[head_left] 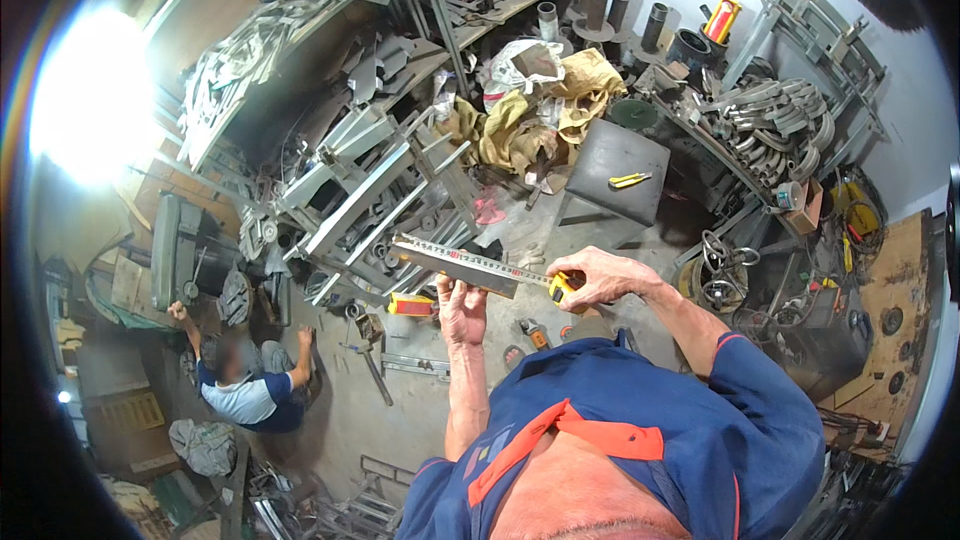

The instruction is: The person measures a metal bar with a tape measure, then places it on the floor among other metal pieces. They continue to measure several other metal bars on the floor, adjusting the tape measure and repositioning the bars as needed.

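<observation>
My right hand is closed around a yellow and black tape measure. Its pale blade is drawn out leftward along the upper edge of a short, dark metal bar. From below, my left hand grips that bar, fingers bent against its underside. The bar is held up in front of my chest and tilts slightly down to the right. Beyond it, a yellow utility knife lies on a black stool.
To the left, a person sits low beside a grey machine. Stacked metal frames stand ahead. On the floor are a yellow and red box, a hammer and an orange-handled tool. Curved metal pieces pile up at right.
</observation>
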Tool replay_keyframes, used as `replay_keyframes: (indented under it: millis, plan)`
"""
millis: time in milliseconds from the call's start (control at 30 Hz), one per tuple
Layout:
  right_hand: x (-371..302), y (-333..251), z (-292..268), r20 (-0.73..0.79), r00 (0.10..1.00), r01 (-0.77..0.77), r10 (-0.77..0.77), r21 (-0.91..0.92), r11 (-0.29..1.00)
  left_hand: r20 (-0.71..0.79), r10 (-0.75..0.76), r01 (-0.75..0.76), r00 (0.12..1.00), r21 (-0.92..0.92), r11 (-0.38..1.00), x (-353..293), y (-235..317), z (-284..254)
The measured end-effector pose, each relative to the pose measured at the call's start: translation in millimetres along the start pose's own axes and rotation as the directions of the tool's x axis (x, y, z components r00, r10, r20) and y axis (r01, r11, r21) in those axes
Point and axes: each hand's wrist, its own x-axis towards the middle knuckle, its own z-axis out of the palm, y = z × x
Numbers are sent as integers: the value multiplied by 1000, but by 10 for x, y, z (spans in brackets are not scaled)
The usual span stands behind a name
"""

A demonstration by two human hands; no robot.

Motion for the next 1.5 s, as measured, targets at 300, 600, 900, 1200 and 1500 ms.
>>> replay_keyframes:
  millis: [300,600,900,1200,1500]
  plan:
    - [126,-95,-206,22,999,38,-37,-56,998,12,69,-69,998,39,997,159,83,8]
    - [300,-481,-521,-3,993,114,-114,-43,993,79,106,-109,991,28,994,422,315,415]
    - [536,-794,-1145,52,986,163,-157,-147,976,251,244,-255,937,10,967,722,467,934]
    - [652,-1163,-1510,90,982,180,-166,-194,964,282,274,-284,919,-6,959,907,603,1204]
    - [624,-1540,-1663,118,970,242,-214,-336,910,370,314,-347,874,23,938,971,746,1370]
